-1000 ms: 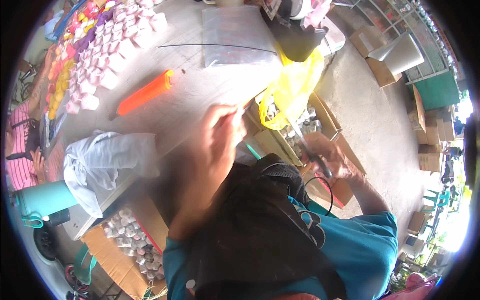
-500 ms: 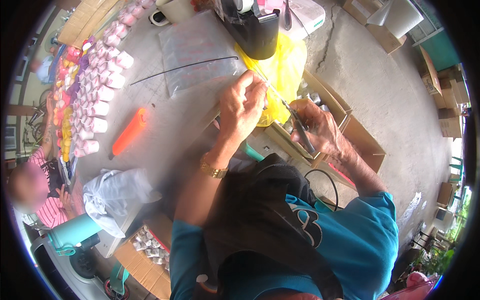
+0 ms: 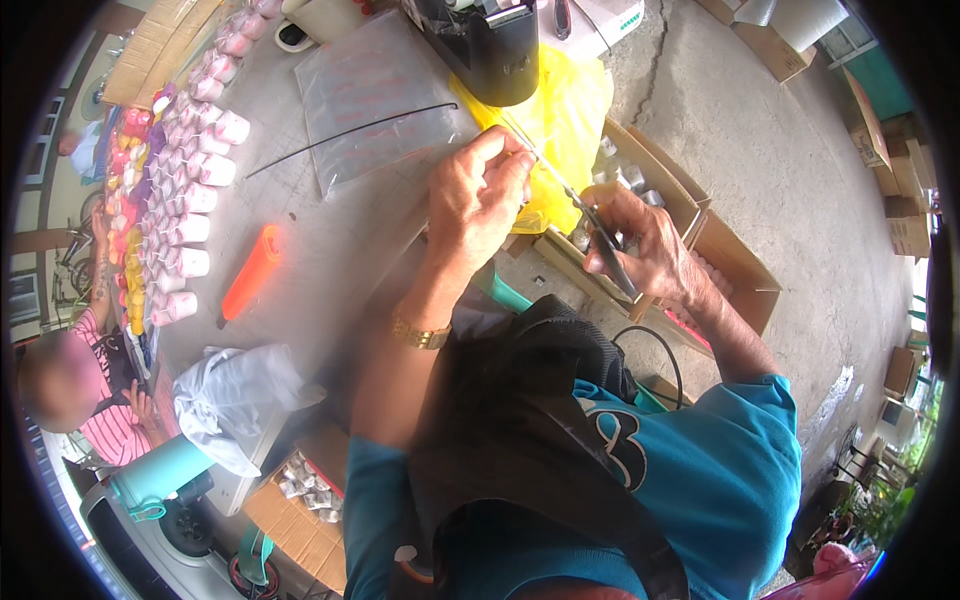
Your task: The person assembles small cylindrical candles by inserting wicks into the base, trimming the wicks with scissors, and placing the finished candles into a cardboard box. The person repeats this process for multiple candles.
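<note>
In my right hand point(image 3: 645, 245) is a pair of scissors point(image 3: 608, 242) with dark handles, its slim metal blades slanting up toward my left fingertips. My left hand point(image 3: 478, 195), with a gold watch at the wrist, is closed in a pinch close to the blades. A thin pale line runs past those fingertips, but what they pinch is too small to make out. Behind both hands lies a crumpled yellow plastic bag point(image 3: 575, 110). A thin black rod point(image 3: 355, 130) rests across a clear plastic sheet point(image 3: 345, 85) on the table, left of my left hand.
A black tape dispenser point(image 3: 490, 55) stands at the far edge. Rows of pink-white spools point(image 3: 190, 230) line the left side, near an orange tube point(image 3: 252, 272) and white cloth point(image 3: 235, 395). Open cardboard boxes point(image 3: 735, 270) sit below right. A person in pink stripes point(image 3: 110, 390) sits left.
The view has shifted slightly, so the table things sit a little further left and up. Both hands keep nearly the same pose, the scissors still in my right hand.
</note>
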A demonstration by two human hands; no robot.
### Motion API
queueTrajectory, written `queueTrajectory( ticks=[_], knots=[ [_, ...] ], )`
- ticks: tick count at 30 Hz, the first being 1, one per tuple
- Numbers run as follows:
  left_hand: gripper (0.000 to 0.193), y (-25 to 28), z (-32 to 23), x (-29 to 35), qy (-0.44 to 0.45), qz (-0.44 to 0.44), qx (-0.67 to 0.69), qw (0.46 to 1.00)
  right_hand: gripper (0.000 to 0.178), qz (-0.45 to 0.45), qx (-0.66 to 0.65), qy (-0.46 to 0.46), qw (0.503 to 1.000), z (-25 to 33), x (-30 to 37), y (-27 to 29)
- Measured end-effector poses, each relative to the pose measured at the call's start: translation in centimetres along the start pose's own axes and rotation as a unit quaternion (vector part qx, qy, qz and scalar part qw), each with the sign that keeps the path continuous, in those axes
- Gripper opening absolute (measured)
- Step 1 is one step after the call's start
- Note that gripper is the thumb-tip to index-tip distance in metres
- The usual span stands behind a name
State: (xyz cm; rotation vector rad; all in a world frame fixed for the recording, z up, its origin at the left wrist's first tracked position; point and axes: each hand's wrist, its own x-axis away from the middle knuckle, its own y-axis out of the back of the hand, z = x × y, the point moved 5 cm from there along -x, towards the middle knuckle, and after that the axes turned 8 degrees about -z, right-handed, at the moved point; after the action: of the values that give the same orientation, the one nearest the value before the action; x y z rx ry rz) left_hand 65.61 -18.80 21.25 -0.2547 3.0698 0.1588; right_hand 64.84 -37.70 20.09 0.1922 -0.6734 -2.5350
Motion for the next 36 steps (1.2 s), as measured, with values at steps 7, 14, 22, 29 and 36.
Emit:
queueTrajectory(
  ticks=[7,14,22,29,36],
  knots=[
    [0.008,0.0,0.0,-0.1,-0.021,-0.006,-0.036,0.999,0.063,-0.002,-0.019,-0.014,1.0,-0.2,-0.3,-0.2],
    [0.009,-0.1,0.4,-0.1,-0.008,-0.02,-0.015,1.0,0.061,-0.037,-0.034,0.004,0.999,-0.1,-0.4,-0.7],
    [0.009,-0.2,0.3,0.0,0.005,-0.018,-0.018,1.0,0.061,-0.026,0.032,0.017,0.999,-0.1,-0.5,-0.3],
    [0.013,0.8,0.0,1.8,0.103,-0.01,0.087,0.991,0.06,-0.032,-0.072,-0.006,0.997,0.0,-0.5,0.2],
    [0.022,4.1,-0.1,5.6,0.108,0.051,0.269,0.956,0.055,-0.056,0.093,0.085,0.99,5.3,-0.8,-0.6]
  ],
)
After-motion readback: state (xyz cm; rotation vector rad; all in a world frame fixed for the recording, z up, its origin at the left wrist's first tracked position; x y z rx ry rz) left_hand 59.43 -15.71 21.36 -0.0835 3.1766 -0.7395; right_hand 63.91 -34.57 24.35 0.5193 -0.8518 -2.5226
